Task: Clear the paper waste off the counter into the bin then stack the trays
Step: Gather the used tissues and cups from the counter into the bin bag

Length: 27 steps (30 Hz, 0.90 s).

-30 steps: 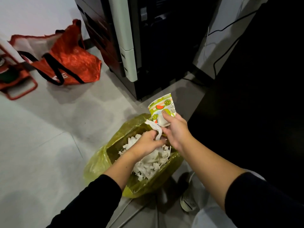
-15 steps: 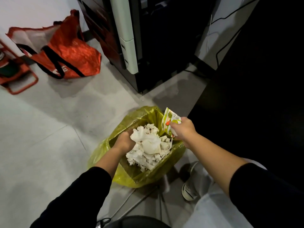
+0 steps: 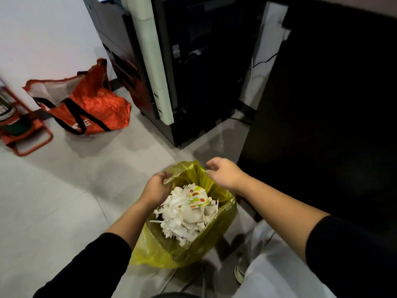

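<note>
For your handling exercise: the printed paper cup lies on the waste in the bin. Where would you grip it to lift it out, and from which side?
Probably from above, pinching across its printed wall: the paper cup lies on its side atop the white paper scraps, and the yellow bin liner rises around it, so only the top approach is free.

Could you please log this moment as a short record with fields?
place: floor beside a dark machine
bin: lined with a yellow bag, holding white paper scraps
cup: printed paper cup lying on the scraps, in no hand
left hand: at the bag's near-left rim, fingers curled; whether it grips the rim is unclear
right hand: above the bag's far rim, fingers relaxed, holding nothing
nearby: orange bag on the floor
trays: not in view
</note>
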Motion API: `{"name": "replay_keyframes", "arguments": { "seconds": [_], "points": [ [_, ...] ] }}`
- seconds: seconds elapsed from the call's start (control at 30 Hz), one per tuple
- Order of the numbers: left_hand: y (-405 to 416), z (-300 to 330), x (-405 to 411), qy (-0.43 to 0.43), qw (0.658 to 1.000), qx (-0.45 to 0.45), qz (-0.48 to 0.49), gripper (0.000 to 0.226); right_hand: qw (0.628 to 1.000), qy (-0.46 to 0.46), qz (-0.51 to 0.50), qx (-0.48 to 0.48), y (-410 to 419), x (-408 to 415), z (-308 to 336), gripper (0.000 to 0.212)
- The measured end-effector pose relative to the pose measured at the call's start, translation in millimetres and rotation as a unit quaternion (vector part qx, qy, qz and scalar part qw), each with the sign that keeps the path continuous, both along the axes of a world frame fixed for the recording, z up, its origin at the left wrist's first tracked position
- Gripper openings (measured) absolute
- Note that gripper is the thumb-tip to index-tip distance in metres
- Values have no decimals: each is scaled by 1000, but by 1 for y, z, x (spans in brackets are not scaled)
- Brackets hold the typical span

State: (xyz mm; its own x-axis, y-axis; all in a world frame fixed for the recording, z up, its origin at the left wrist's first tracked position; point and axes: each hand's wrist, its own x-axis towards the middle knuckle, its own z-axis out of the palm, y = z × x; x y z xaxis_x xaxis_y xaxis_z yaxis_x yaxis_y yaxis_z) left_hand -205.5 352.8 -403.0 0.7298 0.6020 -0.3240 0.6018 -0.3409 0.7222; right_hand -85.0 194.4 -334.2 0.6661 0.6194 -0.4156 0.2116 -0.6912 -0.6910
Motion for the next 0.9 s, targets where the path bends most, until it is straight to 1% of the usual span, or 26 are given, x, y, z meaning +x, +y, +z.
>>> {"name": "replay_keyframes", "arguments": {
  "seconds": [0.1, 0.17, 0.2, 0.3, 0.37, 0.47, 0.57, 0.7, 0.8, 0.9],
  "points": [
    [-14, 46, 15, -89, 994, 53, -38, 33, 993, -105, 49, 33, -8, 0, 41, 39],
    [-25, 81, 26, -161, 979, 105, -71, 32, 982, -169, 63, 61, -15, 0, 72, 40],
    [-32, 102, 30, -211, 963, 140, -95, 32, 975, -198, 69, 76, -21, -1, 89, 40],
    [-58, 167, 44, -350, 890, 239, -169, 31, 944, -298, 73, 124, -47, -2, 142, 40],
    [-82, 209, 53, -410, 855, 263, -181, 30, 919, -359, 61, 149, -74, -2, 179, 39],
    [-130, 265, 70, -473, 816, 261, -207, 31, 889, -426, 34, 165, -126, 3, 229, 36],
    [-183, 308, 93, -497, 789, 245, -264, 33, 874, -459, -7, 161, -183, 11, 267, 36],
    [-254, 339, 136, -476, 775, 239, -340, 36, 865, -476, -93, 128, -266, 33, 290, 37],
    [-302, 346, 173, -428, 780, 235, -390, 37, 861, -477, -156, 86, -324, 53, 291, 38],
    [-349, 342, 215, -355, 778, 250, -455, 40, 863, -455, -218, 42, -381, 75, 285, 42]
  ]
}}
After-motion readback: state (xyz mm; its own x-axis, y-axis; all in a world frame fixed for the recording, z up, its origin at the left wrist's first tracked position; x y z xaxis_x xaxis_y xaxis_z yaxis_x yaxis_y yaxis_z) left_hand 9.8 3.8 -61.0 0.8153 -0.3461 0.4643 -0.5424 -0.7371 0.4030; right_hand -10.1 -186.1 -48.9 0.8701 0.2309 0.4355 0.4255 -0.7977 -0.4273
